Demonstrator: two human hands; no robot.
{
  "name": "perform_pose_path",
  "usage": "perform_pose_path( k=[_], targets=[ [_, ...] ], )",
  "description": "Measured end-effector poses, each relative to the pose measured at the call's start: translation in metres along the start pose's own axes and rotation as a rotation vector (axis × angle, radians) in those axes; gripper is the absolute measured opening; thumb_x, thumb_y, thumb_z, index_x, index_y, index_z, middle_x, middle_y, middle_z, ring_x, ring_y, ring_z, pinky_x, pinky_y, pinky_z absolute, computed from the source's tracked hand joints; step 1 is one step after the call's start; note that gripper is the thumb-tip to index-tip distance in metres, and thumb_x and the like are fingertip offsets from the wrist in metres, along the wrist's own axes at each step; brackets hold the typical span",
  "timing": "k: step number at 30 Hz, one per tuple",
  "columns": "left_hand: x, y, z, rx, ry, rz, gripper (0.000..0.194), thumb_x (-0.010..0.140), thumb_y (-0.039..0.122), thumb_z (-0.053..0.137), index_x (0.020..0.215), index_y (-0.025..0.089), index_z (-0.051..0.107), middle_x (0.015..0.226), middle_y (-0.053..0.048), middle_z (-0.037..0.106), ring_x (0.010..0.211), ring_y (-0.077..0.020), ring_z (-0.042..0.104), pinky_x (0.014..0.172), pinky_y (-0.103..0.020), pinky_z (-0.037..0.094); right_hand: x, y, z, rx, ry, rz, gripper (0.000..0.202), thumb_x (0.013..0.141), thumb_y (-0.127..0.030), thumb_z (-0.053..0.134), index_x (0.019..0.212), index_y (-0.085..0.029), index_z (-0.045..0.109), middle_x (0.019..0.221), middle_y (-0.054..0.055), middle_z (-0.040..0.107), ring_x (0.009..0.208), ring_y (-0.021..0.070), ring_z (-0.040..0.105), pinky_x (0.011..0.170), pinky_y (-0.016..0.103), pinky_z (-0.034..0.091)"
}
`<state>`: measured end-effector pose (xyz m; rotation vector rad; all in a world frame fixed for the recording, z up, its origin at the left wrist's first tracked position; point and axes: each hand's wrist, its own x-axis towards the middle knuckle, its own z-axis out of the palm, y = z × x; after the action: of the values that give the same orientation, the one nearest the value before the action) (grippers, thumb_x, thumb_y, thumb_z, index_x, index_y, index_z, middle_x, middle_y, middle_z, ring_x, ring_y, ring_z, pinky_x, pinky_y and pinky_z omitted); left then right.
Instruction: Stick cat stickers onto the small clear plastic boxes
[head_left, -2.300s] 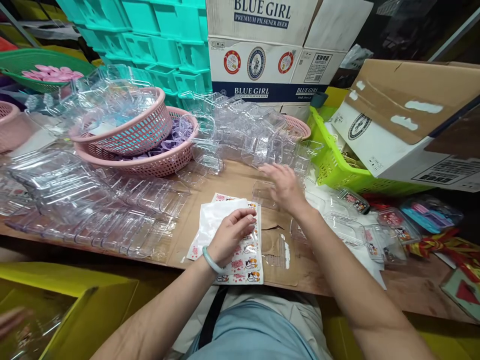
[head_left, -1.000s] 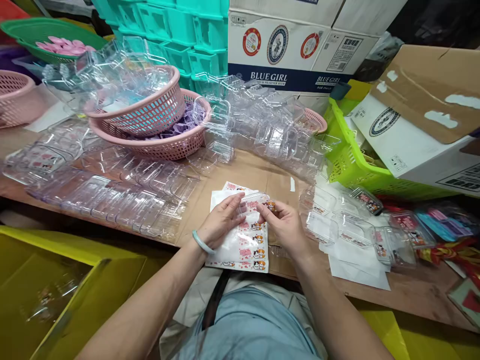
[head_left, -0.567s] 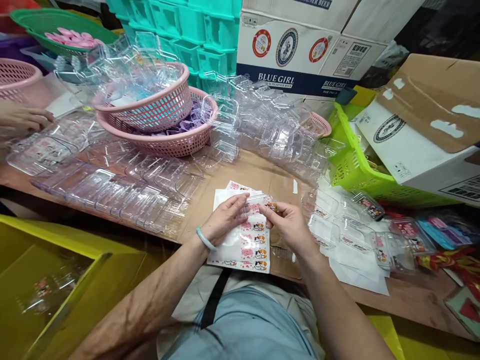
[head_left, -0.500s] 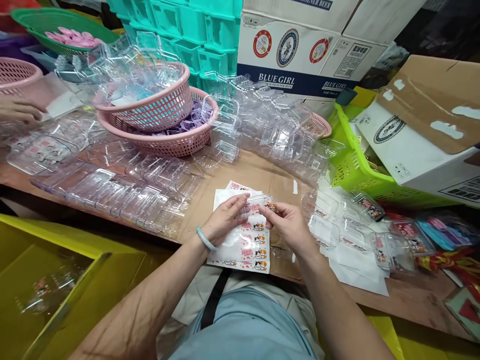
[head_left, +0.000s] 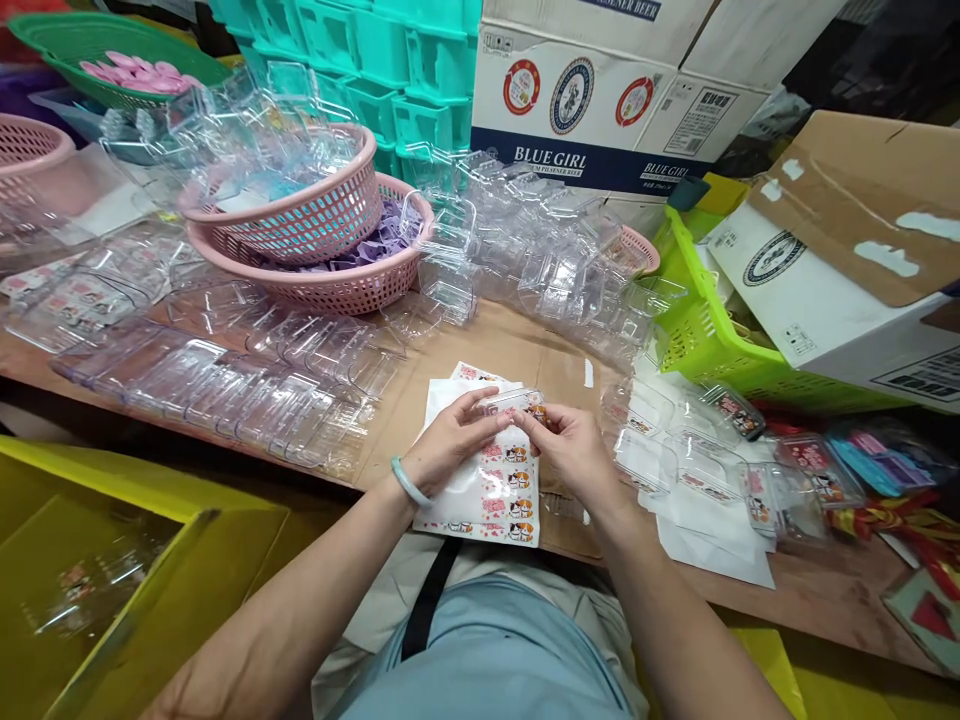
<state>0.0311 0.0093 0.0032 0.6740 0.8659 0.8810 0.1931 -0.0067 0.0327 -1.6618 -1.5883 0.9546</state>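
Between both hands is a small clear plastic case with a pink-lettered cat sticker on its face. My left hand grips the case from the left, its thumb laid on the sticker. From the right, my right hand holds the other end, with thumb and fingertips at the cat picture. Directly below lies a sticker sheet printed with rows of pink lettering and cats, on top of more sheets. Part of the case is hidden by the fingers.
Rows of clear plastic cases lie left, with more piled behind. Pink baskets stand at the back left. Stickered cases sit right, beside a lime-green basket with a carton. A yellow bin is lower left.
My left thumb has moved right and down onto the sticker, and my right thumb has closed in beside it. The other person's hand at the far left has left the view.
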Motion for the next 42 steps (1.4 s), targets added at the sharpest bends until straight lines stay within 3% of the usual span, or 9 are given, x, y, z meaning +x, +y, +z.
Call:
perform_pose_path(
  k=[5, 9, 12, 16, 22, 26, 30, 34, 42],
  targets=[
    [0.003, -0.006, 0.000, 0.030, 0.047, 0.086, 0.053, 0.066, 0.027, 0.079, 0.115, 0.020, 0.061, 0.103, -0.007, 0.067, 0.094, -0.0169, 0.062, 0.087, -0.031, 0.046, 0.000, 0.009, 0.005, -0.358, 0.271, -0.198, 0.036, 0.083, -0.045, 0.060, 0.059, -0.020, 0.051, 0.053, -0.003, 0.043, 0.052, 0.0126, 0.040, 0.054, 0.026, 0.031],
    [0.002, -0.008, -0.004, 0.104, 0.090, 0.099, 0.054, 0.069, 0.028, 0.077, 0.119, 0.020, 0.059, 0.101, -0.006, 0.067, 0.094, -0.0183, 0.062, 0.086, -0.032, 0.047, 0.004, 0.028, -0.005, -0.269, 0.487, -0.216, 0.054, 0.075, -0.050, 0.069, 0.116, -0.020, 0.051, 0.093, 0.007, 0.060, 0.077, 0.0200, 0.056, 0.069, 0.032, 0.046],
    [-0.004, -0.005, 0.001, 0.160, -0.074, 0.121, 0.053, 0.071, 0.029, 0.075, 0.121, 0.022, 0.059, 0.109, -0.008, 0.066, 0.101, -0.0220, 0.062, 0.088, -0.034, 0.047, -0.003, 0.031, -0.018, 0.016, 0.192, -0.164, 0.073, 0.074, -0.048, 0.071, 0.134, -0.025, 0.036, 0.122, 0.012, 0.055, 0.099, 0.0216, 0.059, 0.080, 0.035, 0.051],
    [-0.008, 0.007, 0.006, 0.208, -0.322, 0.119, 0.054, 0.074, 0.029, 0.073, 0.125, 0.023, 0.058, 0.128, -0.010, 0.059, 0.121, -0.0283, 0.051, 0.097, -0.037, 0.044, -0.009, 0.031, -0.038, 0.213, -0.246, -0.148, 0.044, 0.083, -0.044, 0.062, 0.122, -0.027, 0.050, 0.113, 0.005, 0.061, 0.100, 0.0189, 0.062, 0.086, 0.033, 0.051],
    [0.017, 0.021, -0.044, 0.946, 0.416, 0.405, 0.073, 0.062, 0.050, 0.077, 0.124, 0.020, 0.055, 0.126, -0.014, 0.053, 0.123, -0.0358, 0.042, 0.102, -0.047, 0.034, 0.030, 0.070, -0.055, -0.404, 0.329, -0.209, 0.053, 0.082, -0.047, 0.062, 0.126, -0.023, 0.043, 0.125, 0.013, 0.052, 0.121, 0.0291, 0.048, 0.106, 0.056, 0.028],
    [0.023, 0.017, -0.072, 1.272, 0.492, 0.277, 0.053, 0.057, 0.052, 0.076, 0.095, 0.017, 0.064, 0.100, -0.012, 0.060, 0.109, -0.0366, 0.047, 0.098, -0.051, 0.033, 0.043, 0.084, -0.044, -0.713, 0.448, -0.220, 0.045, 0.087, -0.037, 0.057, 0.125, -0.016, 0.045, 0.135, 0.020, 0.047, 0.136, 0.0391, 0.028, 0.105, 0.071, 0.003],
    [0.010, 0.018, -0.061, 0.828, 0.404, 0.288, 0.036, 0.065, 0.044, 0.073, 0.088, 0.018, 0.065, 0.093, -0.009, 0.064, 0.093, -0.0293, 0.058, 0.083, -0.042, 0.046, 0.028, 0.065, -0.029, -0.591, 0.475, -0.270, 0.048, 0.085, -0.037, 0.059, 0.127, -0.018, 0.047, 0.138, 0.019, 0.046, 0.135, 0.0363, 0.030, 0.108, 0.065, 0.015],
    [-0.005, 0.031, -0.044, 0.246, 0.104, 0.222, 0.046, 0.066, 0.039, 0.077, 0.105, 0.017, 0.066, 0.099, -0.009, 0.071, 0.087, -0.0251, 0.065, 0.079, -0.037, 0.051, 0.010, 0.038, -0.008, -0.158, 0.157, -0.141, 0.064, 0.072, -0.052, 0.071, 0.126, -0.024, 0.051, 0.116, 0.011, 0.062, 0.110, 0.0282, 0.055, 0.095, 0.047, 0.044],
    [-0.011, 0.012, -0.019, -0.173, -0.014, -0.048, 0.049, 0.075, 0.035, 0.070, 0.119, 0.015, 0.063, 0.105, -0.014, 0.072, 0.103, -0.0334, 0.065, 0.089, -0.045, 0.053, 0.020, 0.034, 0.004, 0.525, -0.062, 0.101, 0.041, 0.076, -0.053, 0.065, 0.093, -0.016, 0.063, 0.084, 0.006, 0.070, 0.073, 0.0216, 0.065, 0.068, 0.038, 0.054]
  ],
)
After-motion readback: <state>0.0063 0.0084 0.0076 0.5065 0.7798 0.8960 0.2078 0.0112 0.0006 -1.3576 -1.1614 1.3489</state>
